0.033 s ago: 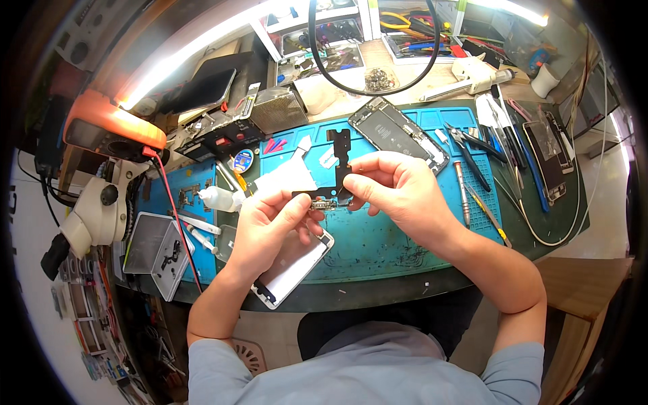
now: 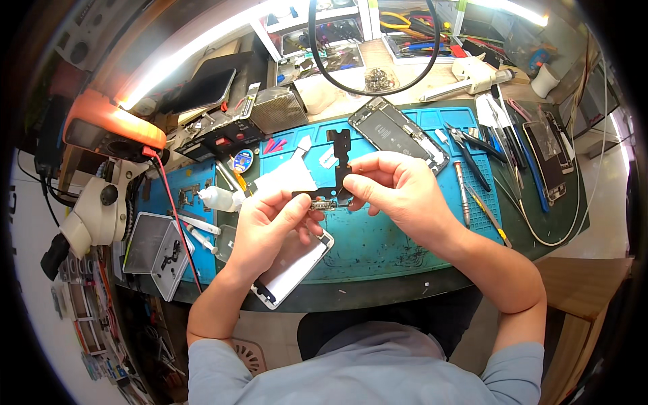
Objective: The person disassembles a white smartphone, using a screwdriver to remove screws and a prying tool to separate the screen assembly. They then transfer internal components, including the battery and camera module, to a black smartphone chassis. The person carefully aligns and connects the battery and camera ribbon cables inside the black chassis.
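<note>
Dark green desk point(image 2: 378, 291): spreads under all the work, with a curved front edge.
Blue rubbery mat point(image 2: 385, 250): covers the middle of the desk, has dark stains in front and many little pockets at right.
Orange multimeter with grey face point(image 2: 115, 125): stands at far left, with a red lead running down from it.
Pale open-topped box point(image 2: 145, 246): lies left of the mat, contains several small black pieces.
Open phone body with black battery point(image 2: 391, 131): rests slanted on the far part of the mat.
White-framed phone panel point(image 2: 297, 266): lies slanted near the front edge of the desk, partly hidden.
Bare right hand point(image 2: 398, 189): has its grip pinched, thumb against forefinger, on the right edge of a thin black L-shaped part point(image 2: 342, 152).
Bare left hand point(image 2: 270, 219): has its grip pinching the lower left end of the same part.
Black part: held between both hands, above the mat, with the long arm pointing away from the body.
Small silver metal piece point(image 2: 324, 204): shows beside the left fingertips, just under the black part; cannot tell if joined to it.
</note>
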Motion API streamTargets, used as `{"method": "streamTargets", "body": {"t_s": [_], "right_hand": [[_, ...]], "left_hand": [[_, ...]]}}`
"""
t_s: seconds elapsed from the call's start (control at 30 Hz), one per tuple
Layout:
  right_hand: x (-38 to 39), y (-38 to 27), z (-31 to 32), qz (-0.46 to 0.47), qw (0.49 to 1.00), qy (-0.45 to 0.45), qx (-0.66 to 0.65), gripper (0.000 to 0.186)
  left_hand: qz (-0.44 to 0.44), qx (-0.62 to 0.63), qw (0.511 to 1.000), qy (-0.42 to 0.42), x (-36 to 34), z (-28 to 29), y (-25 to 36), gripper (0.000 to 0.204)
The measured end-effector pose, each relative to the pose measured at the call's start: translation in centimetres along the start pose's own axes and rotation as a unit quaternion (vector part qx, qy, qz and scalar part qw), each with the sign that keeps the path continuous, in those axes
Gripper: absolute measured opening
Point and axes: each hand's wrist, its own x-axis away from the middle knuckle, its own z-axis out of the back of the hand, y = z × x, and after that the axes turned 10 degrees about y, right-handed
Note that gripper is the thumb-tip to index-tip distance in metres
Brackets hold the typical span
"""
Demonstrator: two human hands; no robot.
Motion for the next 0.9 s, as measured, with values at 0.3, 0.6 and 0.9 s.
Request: {"method": "streamTargets", "body": {"t_s": [0.3, 0.6, 0.9], "right_hand": [[-0.27, 0.16, 0.15, 0.005, 1.0, 0.002, 0.007, 0.028], [-0.5, 0.42, 0.18, 0.006, 1.0, 0.015, -0.006, 0.025], [-0.4, 0.38, 0.15, 0.026, 0.999, 0.027, 0.024, 0.023]], "left_hand": [[-0.009, 0.02, 1.0, 0.01, 0.06, 0.01, -0.1, 0.03], [-0.015, 0.01, 1.0, 0.015, 0.06, -0.02, 0.3, 0.034], [-0.025, 0.006, 0.999, 0.02, 0.05, -0.08, 0.36, 0.033]]}}
